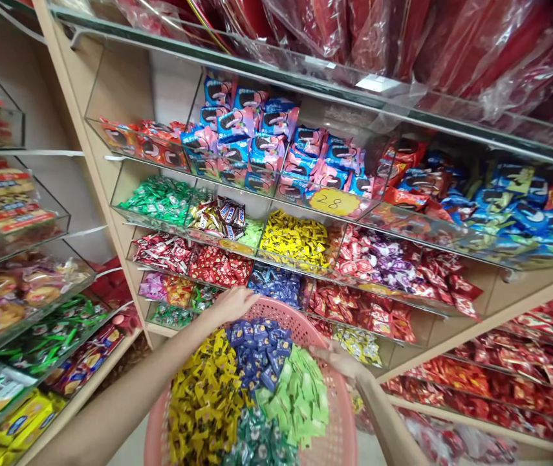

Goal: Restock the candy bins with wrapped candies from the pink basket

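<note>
A pink plastic basket (344, 414) with a perforated wall is in front of me, tilted toward my view. Inside it lie separate heaps of wrapped candies: yellow candies (203, 401), dark blue candies (259, 353), light green candies (300, 395) and dark green candies (261, 440). My left hand (234, 304) is closed at the basket's far left rim, its fingertips partly hidden. On the right side, my right hand (339, 360) grips the rim, with its thumb toward the inside and the other fingers out of sight beneath.
Beyond the basket stands a shelf with clear bins of candies, including yellow-wrapped candies (295, 239) and blue-wrapped candies (276, 285). A yellow price tag (335, 202) reads 28. Glass shelf edges (257, 48) jut out above. More stocked shelves (14, 272) flank the left.
</note>
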{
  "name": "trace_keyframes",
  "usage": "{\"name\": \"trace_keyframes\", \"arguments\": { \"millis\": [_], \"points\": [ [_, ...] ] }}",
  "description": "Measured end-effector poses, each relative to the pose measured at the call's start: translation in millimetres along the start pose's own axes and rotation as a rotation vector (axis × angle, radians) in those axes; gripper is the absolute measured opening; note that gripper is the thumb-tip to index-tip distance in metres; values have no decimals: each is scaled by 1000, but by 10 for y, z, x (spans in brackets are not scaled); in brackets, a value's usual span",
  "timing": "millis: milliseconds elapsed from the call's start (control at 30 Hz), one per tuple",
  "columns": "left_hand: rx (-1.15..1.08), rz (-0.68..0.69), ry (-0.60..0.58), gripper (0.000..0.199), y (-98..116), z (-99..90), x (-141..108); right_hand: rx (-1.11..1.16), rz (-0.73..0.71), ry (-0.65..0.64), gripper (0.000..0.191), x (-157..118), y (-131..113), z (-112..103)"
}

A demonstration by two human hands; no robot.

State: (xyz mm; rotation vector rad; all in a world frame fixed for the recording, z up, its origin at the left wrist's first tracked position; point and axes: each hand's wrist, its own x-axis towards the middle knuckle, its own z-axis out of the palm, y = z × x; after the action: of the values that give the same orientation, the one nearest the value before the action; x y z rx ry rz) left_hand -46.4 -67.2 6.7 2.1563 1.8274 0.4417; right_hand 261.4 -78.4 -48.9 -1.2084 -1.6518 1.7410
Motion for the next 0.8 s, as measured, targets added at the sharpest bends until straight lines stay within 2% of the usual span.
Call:
{"name": "trace_keyframes", "arguments": {
  "millis": [67,133,300,367,467,567,700,800],
  "points": [
    [-21,-15,-137,59,104,124,301,17,3,-6,51,25,10,-32],
    [-21,-82,-170,65,152,251,480,12,-4,-1,52,44,30,-71],
    [66,-196,-17,61,129,496,552,-45,33,74,56,160,73,-106],
    [108,-240,25,59,81,547,522,-62,-10,107,58,238,67,-66],
    [136,-268,38,59,-16,562,482,-65,-81,97,54,361,39,1],
    [143,-266,65,61,-110,521,450,-111,-91,114,52,507,5,-4],
    [143,-260,104,61,-184,446,414,-245,-156,224,52,830,-67,-116],
    [121,-308,103,59,-202,409,392,-323,-239,328,46,1120,-116,-182]
  ]
}}
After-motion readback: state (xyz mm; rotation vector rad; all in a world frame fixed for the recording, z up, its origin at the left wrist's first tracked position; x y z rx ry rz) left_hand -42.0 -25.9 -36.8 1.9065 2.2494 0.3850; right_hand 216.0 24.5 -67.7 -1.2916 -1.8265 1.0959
